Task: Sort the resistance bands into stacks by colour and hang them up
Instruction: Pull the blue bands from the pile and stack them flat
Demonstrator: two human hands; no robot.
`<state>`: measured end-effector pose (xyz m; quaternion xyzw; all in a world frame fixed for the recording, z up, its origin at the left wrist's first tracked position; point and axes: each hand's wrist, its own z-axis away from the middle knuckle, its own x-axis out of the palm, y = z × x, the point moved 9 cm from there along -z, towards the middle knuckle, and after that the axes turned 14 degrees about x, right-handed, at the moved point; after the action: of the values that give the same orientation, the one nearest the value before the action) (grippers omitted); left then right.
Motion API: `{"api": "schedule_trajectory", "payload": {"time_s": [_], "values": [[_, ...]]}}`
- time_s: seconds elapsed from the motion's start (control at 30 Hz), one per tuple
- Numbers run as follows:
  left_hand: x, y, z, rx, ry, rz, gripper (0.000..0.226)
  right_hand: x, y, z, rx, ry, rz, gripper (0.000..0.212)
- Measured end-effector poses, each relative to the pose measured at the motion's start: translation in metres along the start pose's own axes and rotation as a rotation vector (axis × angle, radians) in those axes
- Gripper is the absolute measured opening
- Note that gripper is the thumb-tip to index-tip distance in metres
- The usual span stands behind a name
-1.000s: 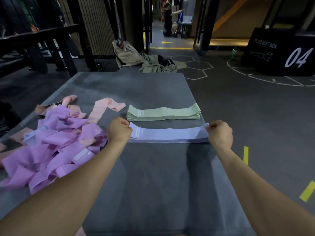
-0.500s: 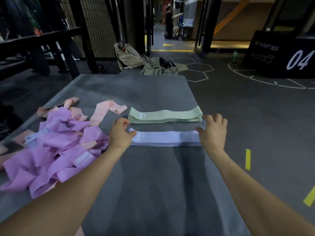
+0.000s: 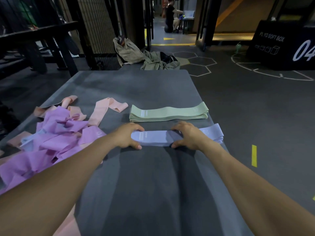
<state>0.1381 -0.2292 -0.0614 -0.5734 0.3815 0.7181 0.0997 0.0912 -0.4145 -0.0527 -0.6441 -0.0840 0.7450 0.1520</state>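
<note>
Two forearms enter from the lower corners of the frame, bare to the frame edge; no sleeve in view. Left hand [image 3: 127, 136] and right hand [image 3: 189, 135] ungloved. No ring, watch or band discernible, though the light is dim.

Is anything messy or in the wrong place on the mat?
Yes. The purple bands lie in a tangled heap on the left, with pink bands and one pale blue band mixed in. The green stack is neat, and both hands grip the blue stack.
</note>
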Motion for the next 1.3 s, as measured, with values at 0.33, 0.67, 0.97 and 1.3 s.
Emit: {"api": "schedule_trajectory", "payload": {"time_s": [0.33,0.67,0.97,1.3], "values": [[-0.012,0.011,0.010,0.058,0.111,-0.019,0.079,-0.002,-0.017,0.010,-0.009,0.054,-0.022,0.071],[-0.069,-0.022,0.107,-0.053,0.515,-0.038,0.033,0.009,-0.137,0.017,-0.137,0.084,-0.211,0.042],[-0.121,-0.109,0.204,-0.234,0.643,-0.123,0.031,0.035,-0.265,0.020,-0.257,0.057,-0.244,0.035],[-0.128,-0.204,0.246,-0.540,0.657,0.008,0.039,0.069,-0.360,-0.004,-0.347,0.062,-0.127,0.064]]}}
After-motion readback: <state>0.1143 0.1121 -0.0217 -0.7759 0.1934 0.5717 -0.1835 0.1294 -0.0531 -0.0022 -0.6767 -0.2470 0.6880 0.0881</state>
